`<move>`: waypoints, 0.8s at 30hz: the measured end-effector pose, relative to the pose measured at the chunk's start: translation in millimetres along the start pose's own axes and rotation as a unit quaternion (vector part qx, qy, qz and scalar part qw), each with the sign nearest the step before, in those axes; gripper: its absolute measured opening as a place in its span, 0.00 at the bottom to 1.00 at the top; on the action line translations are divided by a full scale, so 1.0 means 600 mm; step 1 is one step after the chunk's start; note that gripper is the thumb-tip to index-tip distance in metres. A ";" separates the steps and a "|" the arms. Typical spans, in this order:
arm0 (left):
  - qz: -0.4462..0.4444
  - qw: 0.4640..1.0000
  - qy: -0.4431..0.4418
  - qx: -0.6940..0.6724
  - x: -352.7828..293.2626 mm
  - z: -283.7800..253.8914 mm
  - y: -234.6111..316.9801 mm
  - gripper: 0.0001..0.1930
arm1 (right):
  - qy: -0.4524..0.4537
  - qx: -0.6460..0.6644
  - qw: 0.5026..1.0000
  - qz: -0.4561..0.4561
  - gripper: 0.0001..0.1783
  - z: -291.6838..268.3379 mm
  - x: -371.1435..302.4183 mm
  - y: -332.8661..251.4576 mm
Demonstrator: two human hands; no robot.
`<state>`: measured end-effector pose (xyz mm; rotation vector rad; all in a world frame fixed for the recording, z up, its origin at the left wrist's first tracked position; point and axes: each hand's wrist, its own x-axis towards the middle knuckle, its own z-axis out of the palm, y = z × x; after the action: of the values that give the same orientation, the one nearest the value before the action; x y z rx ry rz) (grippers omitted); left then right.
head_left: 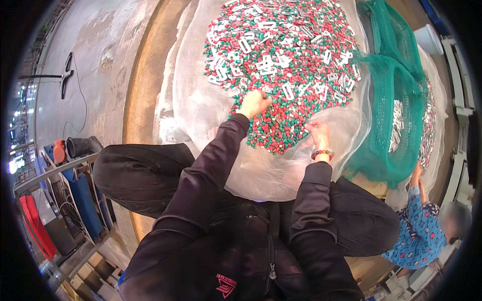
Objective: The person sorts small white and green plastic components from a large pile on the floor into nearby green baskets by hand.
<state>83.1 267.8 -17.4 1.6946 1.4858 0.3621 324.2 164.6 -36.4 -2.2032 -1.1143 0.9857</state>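
**Both hands at a pile of red and green bits**

Clock directions run from the middle of the view, with 12 at the top. A big pile of small red and green pieces (278,131), mixed with white clips (266,65), spreads from 12 to 2 o'clock on a pale mesh cloth (261,175). The person sits behind it with legs folded.

The left hand (255,104) is just off the middle toward 12, fingers curled and tips down at the pile; whether anything is gripped cannot be told. The right hand (319,134), wearing a bead bracelet (322,153), is between 2 and 3 o'clock, thumb and fingers drawn together at the pile's edge by the cloth; what it pinches, if anything, cannot be told.

Farther out between 2 and 3, a green basket (381,160) holds more white clips (396,125). Another green basket (394,30) stands at 2. At 4 o'clock, a co-worker in a blue patterned top (416,233) reaches toward a second pile (430,120).
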 end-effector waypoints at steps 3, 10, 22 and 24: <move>0.063 0.993 -0.016 -0.094 0.000 -0.035 -0.008 0.15 | -0.046 -0.138 0.988 0.055 0.12 0.028 -0.035 -0.041; 0.008 0.954 -0.160 -0.253 -0.006 -0.083 0.020 0.09 | -0.015 -0.075 0.997 0.024 0.08 0.049 -0.043 -0.049; -0.071 0.839 -0.249 -0.479 -0.040 -0.094 0.035 0.09 | -0.244 0.622 0.735 0.117 0.05 0.017 -0.046 -0.127; 0.017 0.966 -0.163 -0.198 -0.059 -0.044 -0.001 0.13 | -0.244 0.450 0.857 0.069 0.06 0.019 -0.034 -0.123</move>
<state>55.1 245.9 8.8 1.3813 1.0633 0.3513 271.4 189.6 14.3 -1.2942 -0.4711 1.7464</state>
